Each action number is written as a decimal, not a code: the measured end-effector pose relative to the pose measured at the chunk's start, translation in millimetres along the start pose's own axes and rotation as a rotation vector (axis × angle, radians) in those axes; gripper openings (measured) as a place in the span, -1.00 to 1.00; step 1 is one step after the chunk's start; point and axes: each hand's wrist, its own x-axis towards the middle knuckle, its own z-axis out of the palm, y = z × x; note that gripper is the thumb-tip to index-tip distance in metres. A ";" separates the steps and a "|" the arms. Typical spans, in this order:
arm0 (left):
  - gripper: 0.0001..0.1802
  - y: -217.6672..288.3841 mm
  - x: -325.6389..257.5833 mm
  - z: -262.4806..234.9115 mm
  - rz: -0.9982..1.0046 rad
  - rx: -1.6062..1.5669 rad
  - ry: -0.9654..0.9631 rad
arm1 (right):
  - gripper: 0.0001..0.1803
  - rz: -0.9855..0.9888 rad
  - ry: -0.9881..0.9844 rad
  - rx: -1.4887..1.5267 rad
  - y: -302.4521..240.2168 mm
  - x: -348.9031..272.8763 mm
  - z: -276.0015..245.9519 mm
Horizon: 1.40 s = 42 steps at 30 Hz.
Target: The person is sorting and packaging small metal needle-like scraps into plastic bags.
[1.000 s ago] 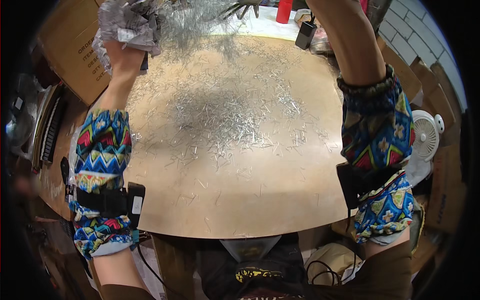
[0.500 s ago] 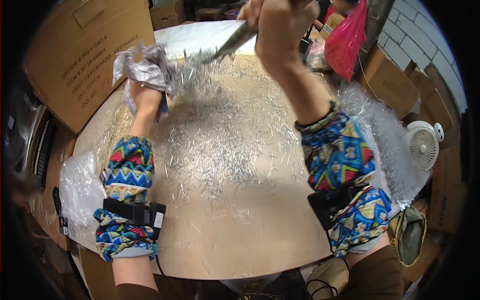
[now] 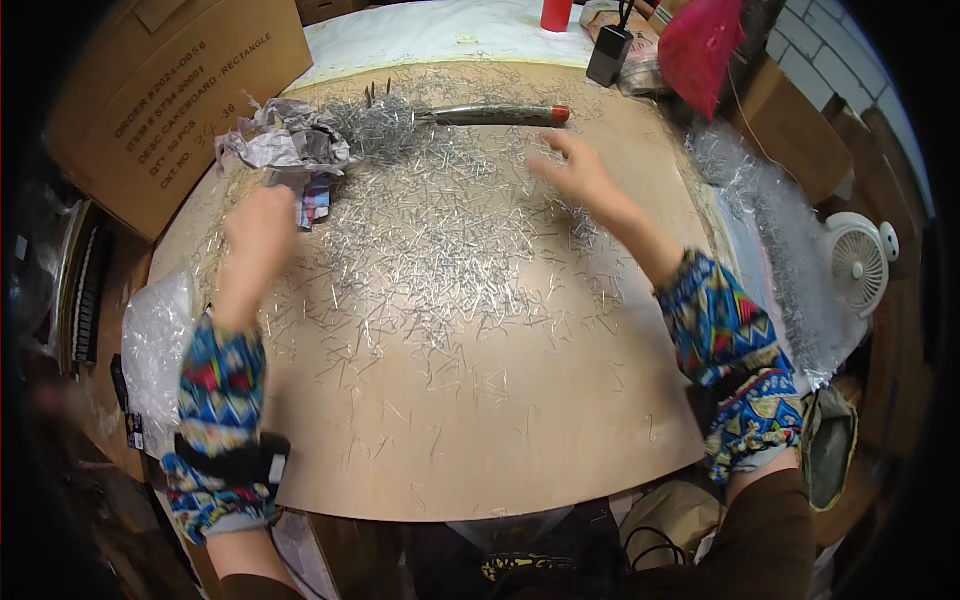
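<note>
Over the left part of the board, my left hand [image 3: 262,225] is smeared by motion, just on the near side of a crumpled sheet of printed paper [image 3: 290,145]. Its fingers do not show clearly. My right hand [image 3: 580,175] hovers with fingers apart and holds nothing. Beyond it lies a hand tool with a long dark handle [image 3: 500,115] and an orange-red end. A clump of thin silvery wire pieces [image 3: 375,130] covers the tool's left end, where dark prongs stick up. Many more bent wire pieces [image 3: 460,265] are scattered across the pale board [image 3: 500,420].
A large cardboard box [image 3: 180,110] stands at the left, above a clear plastic bag [image 3: 160,350]. On the right are a sheet of plastic with wire pieces [image 3: 770,250], a small white fan [image 3: 857,262] and a pink bag [image 3: 700,55]. A black device [image 3: 609,55] stands at the back.
My right hand has let go of the tool, which now lies on the board, and has come down. My left hand has let go of the crumpled paper and drawn back toward me.
</note>
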 end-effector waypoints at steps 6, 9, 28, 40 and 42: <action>-0.79 107.0 -110.7 1.7 0.584 -0.614 -0.011 | -0.71 -0.590 -0.278 -0.368 -45.4 -132.5 21.8; -0.75 92.2 -127.7 1.3 0.670 -0.549 -0.053 | -0.66 -0.718 -0.351 -0.469 -60.3 -158.7 -1.1; 0.10 141.6 -298.7 1.3 0.302 -0.531 -0.056 | -0.13 -0.283 -0.236 -0.434 -44.4 -281.2 -72.8; -0.24 165.7 -264.6 15.3 0.249 -0.585 0.133 | -0.83 -0.310 0.091 -0.453 -12.0 -153.0 -34.0; -0.29 164.0 -265.4 14.1 0.298 -0.521 0.091 | -0.84 -0.372 0.062 -0.509 -7.8 -145.9 -34.2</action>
